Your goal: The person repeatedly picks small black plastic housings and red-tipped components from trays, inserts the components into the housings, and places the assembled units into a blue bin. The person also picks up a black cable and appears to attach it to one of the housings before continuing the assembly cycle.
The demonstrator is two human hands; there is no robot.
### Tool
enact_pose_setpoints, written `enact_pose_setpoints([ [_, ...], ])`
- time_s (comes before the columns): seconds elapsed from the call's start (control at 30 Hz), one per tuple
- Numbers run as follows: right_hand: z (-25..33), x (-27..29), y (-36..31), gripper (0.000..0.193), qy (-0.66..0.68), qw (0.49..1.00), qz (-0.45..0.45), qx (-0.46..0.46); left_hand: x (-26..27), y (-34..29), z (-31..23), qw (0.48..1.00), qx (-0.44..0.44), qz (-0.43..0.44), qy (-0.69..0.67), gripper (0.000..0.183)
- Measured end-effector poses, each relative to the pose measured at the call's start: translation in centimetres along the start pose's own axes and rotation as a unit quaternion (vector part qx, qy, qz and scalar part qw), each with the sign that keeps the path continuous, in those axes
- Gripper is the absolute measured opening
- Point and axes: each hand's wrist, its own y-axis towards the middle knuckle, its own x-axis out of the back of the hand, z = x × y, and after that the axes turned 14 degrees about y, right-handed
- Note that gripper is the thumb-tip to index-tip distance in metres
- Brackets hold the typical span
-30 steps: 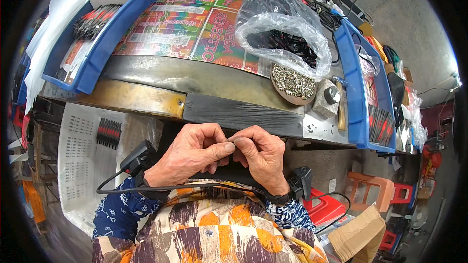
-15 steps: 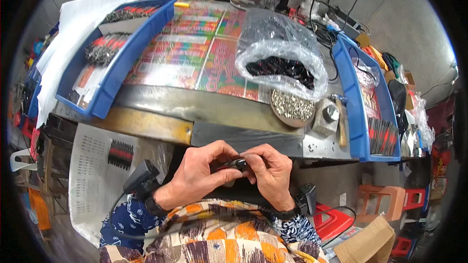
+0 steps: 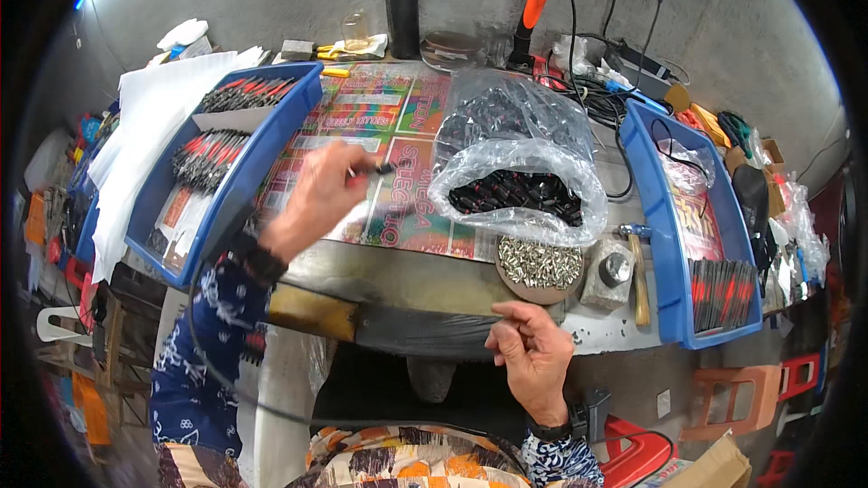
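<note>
My left hand (image 3: 321, 194) is raised over the table, between the blue bin on the left and the plastic bag. Its thumb and fingers pinch a small black piece (image 3: 386, 168), whose other end is hidden by the hand. In front of the table's near edge is my right hand (image 3: 535, 360), fingers loosely bent and apart, with nothing visible in them. Just beyond it stands a round bowl (image 3: 503, 282) full of small silvery metal pieces (image 3: 541, 262). The clear plastic bag (image 3: 515, 149) lies behind the bowl, its mouth open on many black parts (image 3: 515, 199).
The left blue bin (image 3: 228, 183) and right blue bin (image 3: 667, 244) hold rows of black-and-red pieces. A stone block (image 3: 608, 278) and a hammer (image 3: 640, 276) lie beside the bowl. Colourful printed sheets (image 3: 420, 181) cover the tabletop. Cables and a black flask (image 3: 402, 14) are at the back.
My hands have come apart from in front of the table. The left has risen over the tabletop with the black piece; the right has moved right. The view has tilted up.
</note>
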Motion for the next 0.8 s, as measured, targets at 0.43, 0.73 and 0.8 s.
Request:
enact_pose_setpoints([
  [0.43, 0.7, 1.3, 1.2, 0.021, -0.066, 0.992, 0.094, 0.053, -11.2, 14.6, 10.2, 0.979, 0.018, -0.018, 0.203, 0.021],
  [0.73, 0.6, 2.4, 2.2, 0.027, 0.039, 0.989, 0.143, 0.001, -15.2, 20.7, 12.7, 0.97, 0.025, -0.026, 0.24, 0.024],
  [0.8, 0.5, 2.2, 2.2, 0.028, 0.029, 0.991, 0.13, 0.012, -15.8, 21.4, 12.9, 0.971, 0.023, -0.022, 0.237, 0.024],
])
